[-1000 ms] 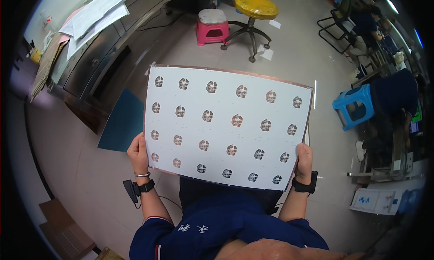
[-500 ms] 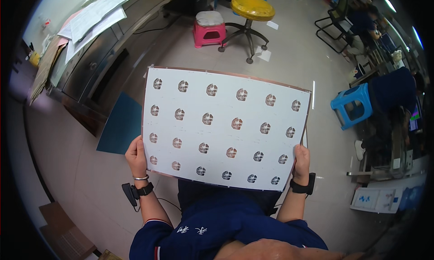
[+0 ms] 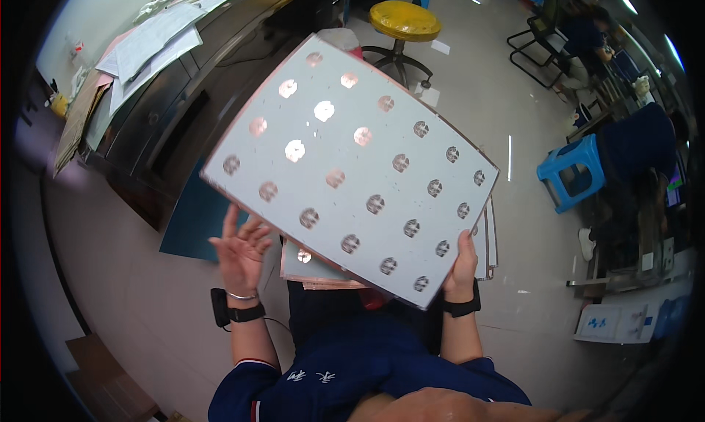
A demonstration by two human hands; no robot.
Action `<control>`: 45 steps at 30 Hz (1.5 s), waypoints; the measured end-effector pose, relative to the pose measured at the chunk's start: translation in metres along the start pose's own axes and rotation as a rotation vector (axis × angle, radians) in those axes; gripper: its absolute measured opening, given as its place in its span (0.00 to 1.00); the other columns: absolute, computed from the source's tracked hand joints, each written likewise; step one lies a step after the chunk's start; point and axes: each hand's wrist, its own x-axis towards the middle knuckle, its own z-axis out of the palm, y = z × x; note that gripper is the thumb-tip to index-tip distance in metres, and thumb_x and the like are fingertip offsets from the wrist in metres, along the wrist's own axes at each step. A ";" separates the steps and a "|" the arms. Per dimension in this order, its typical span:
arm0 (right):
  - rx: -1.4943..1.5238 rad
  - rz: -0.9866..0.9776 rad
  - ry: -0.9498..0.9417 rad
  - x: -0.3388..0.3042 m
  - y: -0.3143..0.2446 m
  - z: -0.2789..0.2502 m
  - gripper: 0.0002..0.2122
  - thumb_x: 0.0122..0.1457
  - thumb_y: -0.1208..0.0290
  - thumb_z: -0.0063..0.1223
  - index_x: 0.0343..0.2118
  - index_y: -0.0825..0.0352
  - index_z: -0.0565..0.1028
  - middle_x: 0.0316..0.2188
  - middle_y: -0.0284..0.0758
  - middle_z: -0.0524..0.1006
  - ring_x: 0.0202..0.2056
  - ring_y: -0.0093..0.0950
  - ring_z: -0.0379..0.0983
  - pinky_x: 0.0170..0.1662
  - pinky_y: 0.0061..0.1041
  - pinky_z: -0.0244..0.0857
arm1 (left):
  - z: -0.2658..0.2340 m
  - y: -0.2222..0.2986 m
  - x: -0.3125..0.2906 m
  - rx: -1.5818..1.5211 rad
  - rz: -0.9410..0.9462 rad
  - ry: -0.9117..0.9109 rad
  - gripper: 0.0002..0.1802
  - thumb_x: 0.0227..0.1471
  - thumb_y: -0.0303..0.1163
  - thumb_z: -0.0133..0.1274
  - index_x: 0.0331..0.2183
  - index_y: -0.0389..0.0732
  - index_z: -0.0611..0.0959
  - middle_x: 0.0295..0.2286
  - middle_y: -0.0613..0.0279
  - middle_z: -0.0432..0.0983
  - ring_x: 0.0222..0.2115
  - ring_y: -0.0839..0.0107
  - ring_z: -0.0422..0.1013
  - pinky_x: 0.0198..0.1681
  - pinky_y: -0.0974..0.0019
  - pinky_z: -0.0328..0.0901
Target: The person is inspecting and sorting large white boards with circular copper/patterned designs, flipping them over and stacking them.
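A white-faced panel with coppery edges and rows of round copper patterns [image 3: 393, 191] is held tilted in front of me, its upper left corner raised. My right hand [image 3: 462, 266] grips it at the lower right edge, the thumb on the face. Off the panel's lower left edge, my left hand [image 3: 243, 260] is open, palm up and fingers spread, holding nothing. Beneath the held panel, a stack of similar panels [image 3: 323, 271] shows at the lower left and along the right side; the rest of the stack is hidden.
A teal sheet [image 3: 189, 220] leans left of my left hand. Papers [image 3: 150, 44] lie on a dark desk at the upper left. Ahead stands a yellow round stool [image 3: 405, 20]; a blue stool [image 3: 571, 172] is at the right, beside a seated person [image 3: 637, 147].
My left hand has let go of the panel and opened. The panel has swung clockwise and tilted in my right hand, uncovering parts of the panels beneath.
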 end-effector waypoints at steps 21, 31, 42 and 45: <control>-0.397 0.134 -0.396 -0.022 -0.055 -0.014 0.26 0.59 0.62 0.42 0.54 0.77 0.55 0.47 0.43 0.67 0.46 0.27 0.67 0.48 0.25 0.61 | 0.037 -0.043 0.023 0.170 -0.367 0.135 0.28 0.58 0.46 0.35 0.52 0.33 0.62 0.45 0.53 0.67 0.44 0.68 0.67 0.45 0.65 0.65; 0.044 -0.016 -0.208 -0.012 -0.007 0.029 0.22 0.60 0.71 0.39 0.56 0.70 0.53 0.52 0.39 0.62 0.52 0.28 0.60 0.53 0.28 0.58 | 0.074 -0.102 -0.012 -0.370 -0.262 0.145 0.29 0.56 0.45 0.40 0.54 0.40 0.59 0.52 0.58 0.59 0.53 0.63 0.56 0.57 0.55 0.49; 0.120 -0.084 0.141 0.009 -0.048 -0.030 0.07 0.61 0.70 0.40 0.39 0.67 0.66 0.32 0.31 0.71 0.32 0.21 0.70 0.33 0.21 0.70 | 0.064 -0.092 0.001 0.085 -0.469 0.223 0.27 0.52 0.30 0.47 0.51 0.30 0.59 0.46 0.50 0.64 0.46 0.65 0.66 0.48 0.63 0.63; 0.078 -0.101 0.213 0.008 -0.047 -0.044 0.08 0.61 0.71 0.40 0.41 0.67 0.66 0.34 0.31 0.71 0.33 0.21 0.70 0.34 0.21 0.70 | 0.057 -0.090 0.004 0.112 -0.502 0.232 0.27 0.52 0.31 0.46 0.51 0.29 0.59 0.45 0.49 0.64 0.45 0.66 0.67 0.47 0.65 0.64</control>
